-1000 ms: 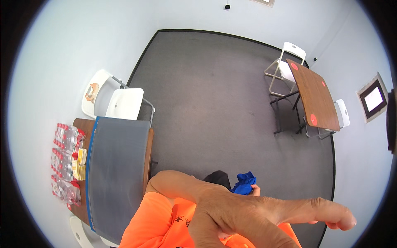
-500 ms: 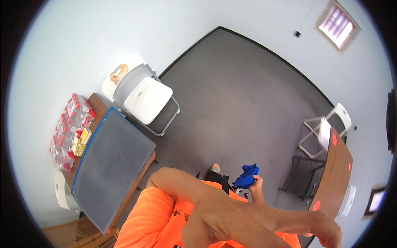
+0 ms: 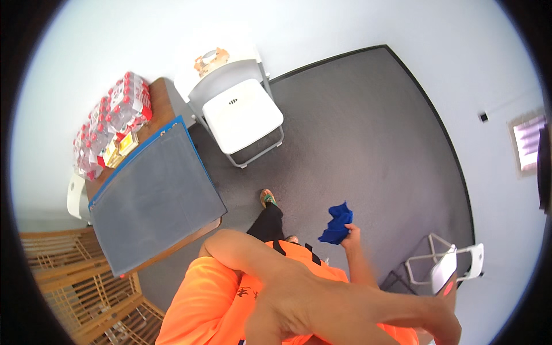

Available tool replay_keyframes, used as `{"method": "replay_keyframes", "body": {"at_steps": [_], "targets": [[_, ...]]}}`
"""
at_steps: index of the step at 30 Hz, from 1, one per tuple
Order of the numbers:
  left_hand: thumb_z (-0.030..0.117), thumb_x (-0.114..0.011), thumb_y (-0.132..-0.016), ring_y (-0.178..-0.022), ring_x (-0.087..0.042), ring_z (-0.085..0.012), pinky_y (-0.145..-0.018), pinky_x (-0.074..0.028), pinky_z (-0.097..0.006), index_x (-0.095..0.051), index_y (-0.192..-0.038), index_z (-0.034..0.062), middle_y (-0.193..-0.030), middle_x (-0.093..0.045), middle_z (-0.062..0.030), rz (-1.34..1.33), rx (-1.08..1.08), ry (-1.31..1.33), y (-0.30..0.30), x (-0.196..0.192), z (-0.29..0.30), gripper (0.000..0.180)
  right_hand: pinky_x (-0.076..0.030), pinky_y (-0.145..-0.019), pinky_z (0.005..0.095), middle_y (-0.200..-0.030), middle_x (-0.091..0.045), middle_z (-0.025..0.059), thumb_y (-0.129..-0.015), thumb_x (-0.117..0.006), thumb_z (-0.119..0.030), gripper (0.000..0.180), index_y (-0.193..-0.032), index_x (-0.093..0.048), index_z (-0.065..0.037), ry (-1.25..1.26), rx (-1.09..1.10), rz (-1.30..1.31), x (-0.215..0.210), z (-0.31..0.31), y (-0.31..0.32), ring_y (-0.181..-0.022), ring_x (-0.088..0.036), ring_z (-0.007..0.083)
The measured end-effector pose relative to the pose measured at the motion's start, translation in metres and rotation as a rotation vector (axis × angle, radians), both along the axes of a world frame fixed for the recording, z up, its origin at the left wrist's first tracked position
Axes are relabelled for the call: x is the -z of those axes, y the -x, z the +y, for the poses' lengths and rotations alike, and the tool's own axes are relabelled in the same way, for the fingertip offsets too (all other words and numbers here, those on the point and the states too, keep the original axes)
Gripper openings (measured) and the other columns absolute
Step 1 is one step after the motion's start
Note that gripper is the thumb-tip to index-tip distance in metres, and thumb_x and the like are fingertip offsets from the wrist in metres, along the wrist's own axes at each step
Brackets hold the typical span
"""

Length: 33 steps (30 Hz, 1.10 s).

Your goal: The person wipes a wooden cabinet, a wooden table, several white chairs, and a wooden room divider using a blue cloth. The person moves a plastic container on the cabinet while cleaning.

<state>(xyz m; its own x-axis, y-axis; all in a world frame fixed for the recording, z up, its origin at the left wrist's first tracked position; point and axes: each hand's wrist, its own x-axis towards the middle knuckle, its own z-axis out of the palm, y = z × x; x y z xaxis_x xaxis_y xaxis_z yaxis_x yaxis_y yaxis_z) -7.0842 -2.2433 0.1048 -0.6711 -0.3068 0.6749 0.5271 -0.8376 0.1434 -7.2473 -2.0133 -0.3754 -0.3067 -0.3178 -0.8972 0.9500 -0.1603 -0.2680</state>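
My left hand is raised very close to the camera, large and blurred, fingers stretched toward the right and holding nothing. Its bent elbow sticks out over my orange shirt. My right hand is held out in front of my body, gripping a crumpled blue cloth above the dark grey carpet. One shoe and a black trouser leg show below, pointing toward a white folding chair.
To the left stands a wooden table bearing a grey mat with a blue border and shrink-wrapped packs of red-capped bottles. A wooden lattice frame sits at lower left. Another white folding chair stands at right, by white walls.
The view has swung round: the table and white chair have shifted toward the centre-left. My left hand stays by the camera, and my right hand keeps hold of the blue cloth.
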Motion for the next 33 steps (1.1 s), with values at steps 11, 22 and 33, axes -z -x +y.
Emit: {"method": "replay_keyframes", "body": {"at_steps": [11, 22, 33], "targets": [[0.01, -0.065, -0.085, -0.128, -0.046, -0.0373, -0.106, -0.037, -0.042, -0.053, -0.13, 0.0027, -0.137, -0.047, -0.0212, -1.718, -1.425, 1.262, -0.031, 0.289, -0.26, 0.047, -0.053, -0.081, 0.0376, -0.102, -0.062, 0.0137, -0.071, -0.058, 0.002, 0.052, -0.123, -0.055, 0.003, -0.053, -0.484, 0.344, 0.025, -0.303, 0.079, -0.09, -0.061, 0.0249], [0.016, -0.046, -0.096, -0.136, -0.034, -0.0376, -0.111, -0.025, -0.047, -0.042, -0.142, 0.001, -0.151, -0.033, -0.0208, -2.765, -1.463, 1.446, -0.183, 0.425, -0.336, 0.048, -0.044, -0.095, 0.0409, -0.119, -0.056, 0.0153, -0.068, -0.059, 0.0, 0.061, -0.129, -0.055, -0.011, -0.033, -1.07, 1.739, 0.158, -0.637, 0.116, -0.109, -0.054, 0.0353], [0.018, -0.038, -0.097, -0.139, -0.032, -0.0373, -0.112, -0.024, -0.046, -0.041, -0.141, -0.0039, -0.151, -0.033, -0.0226, -2.798, -1.394, 1.367, -0.171, 0.427, -0.347, 0.049, -0.039, -0.085, 0.0448, -0.121, -0.052, 0.0032, -0.078, -0.055, -0.008, 0.048, -0.124, -0.058, -0.02, 0.673, -1.502, 2.151, 0.22, -0.702, -0.11, -0.112, -0.046, 0.0246]]}}
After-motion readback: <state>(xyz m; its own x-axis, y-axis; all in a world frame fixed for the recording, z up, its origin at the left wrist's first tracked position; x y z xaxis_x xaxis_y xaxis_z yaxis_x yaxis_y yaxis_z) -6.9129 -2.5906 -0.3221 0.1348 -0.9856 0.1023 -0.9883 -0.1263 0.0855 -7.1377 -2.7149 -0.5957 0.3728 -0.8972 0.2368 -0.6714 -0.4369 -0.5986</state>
